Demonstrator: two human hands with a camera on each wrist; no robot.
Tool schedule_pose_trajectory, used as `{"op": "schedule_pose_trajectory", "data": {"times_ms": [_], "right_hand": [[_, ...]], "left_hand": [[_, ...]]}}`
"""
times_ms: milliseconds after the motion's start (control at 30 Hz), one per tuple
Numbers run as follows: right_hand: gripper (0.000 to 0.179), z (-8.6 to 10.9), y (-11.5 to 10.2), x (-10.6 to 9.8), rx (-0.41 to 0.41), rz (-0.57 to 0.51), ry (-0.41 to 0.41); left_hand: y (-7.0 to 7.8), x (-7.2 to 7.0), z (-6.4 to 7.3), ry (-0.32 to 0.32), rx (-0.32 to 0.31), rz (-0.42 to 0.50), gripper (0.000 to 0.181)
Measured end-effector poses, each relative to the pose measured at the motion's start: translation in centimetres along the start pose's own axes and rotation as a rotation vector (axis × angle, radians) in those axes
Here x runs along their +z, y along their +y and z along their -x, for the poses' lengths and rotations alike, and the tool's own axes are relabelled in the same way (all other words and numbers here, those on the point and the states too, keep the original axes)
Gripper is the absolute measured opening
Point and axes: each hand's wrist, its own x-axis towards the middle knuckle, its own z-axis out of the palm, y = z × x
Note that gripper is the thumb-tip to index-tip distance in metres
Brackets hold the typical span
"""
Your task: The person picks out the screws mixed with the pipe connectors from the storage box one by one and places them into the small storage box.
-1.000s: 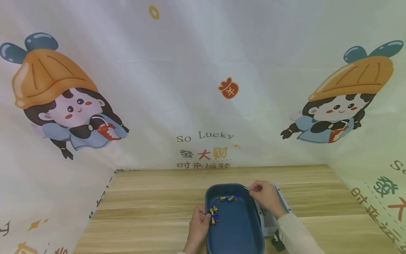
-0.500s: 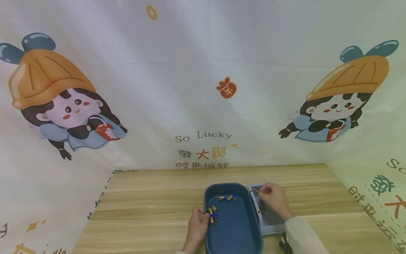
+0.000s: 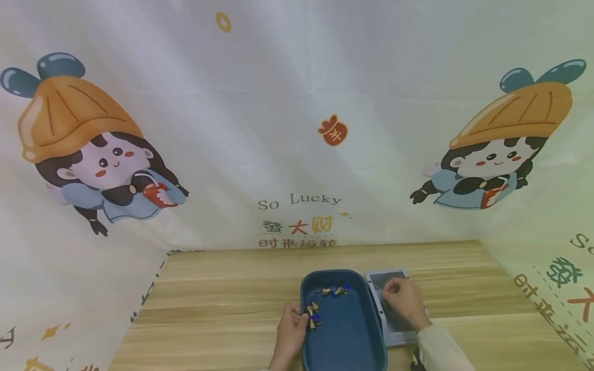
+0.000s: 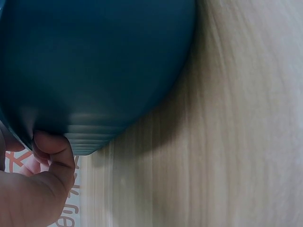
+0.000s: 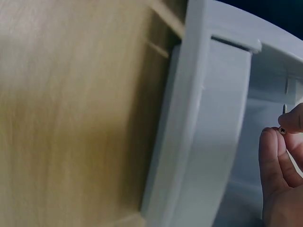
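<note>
My left hand (image 3: 292, 330) pinches the left rim of a deep blue tray (image 3: 345, 335), its thumb bent over the edge. That grip also shows at the lower left of the left wrist view, where the hand (image 4: 47, 177) meets the tray wall (image 4: 94, 71). Inside the tray, brass fittings with blue rings lie in two small groups, one (image 3: 339, 290) at the far end and one (image 3: 313, 315) by my left thumb. Over a grey box (image 3: 399, 337), my right hand (image 3: 405, 301) pinches a small screw (image 5: 282, 130) with a cross-slotted head between thumb and fingertips.
The grey box stands right against the tray's right side on a wood-grain table (image 3: 223, 299). A black object (image 3: 416, 359) sits near the right sleeve (image 3: 443, 348), partly hidden. Printed cloth (image 3: 287, 154) hangs behind and on both sides.
From above the tray's far right corner, my right hand has moved right and nearer, over the grey box, with the screw still pinched. My left hand keeps its place on the rim.
</note>
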Motion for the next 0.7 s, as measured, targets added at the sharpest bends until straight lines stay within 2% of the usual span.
{"op": "schedule_pose_trajectory", "data": {"times_ms": [300,467,700], "right_hand": [[0.005,0.7,0.8,1.1,0.038,0.047,-0.031],[0.004,0.9,1.2,1.5,0.038,0.071,-0.037],[0.006,1.1,1.4,1.9,0.026,0.103,-0.059]], "left_hand": [[0.0,0.1,0.2,0.011,0.006,0.006,0.013],[-0.1,0.1,0.2,0.01,-0.003,0.014,0.012],[0.1,-0.1,0.2,0.009,0.016,0.014,0.013]]}}
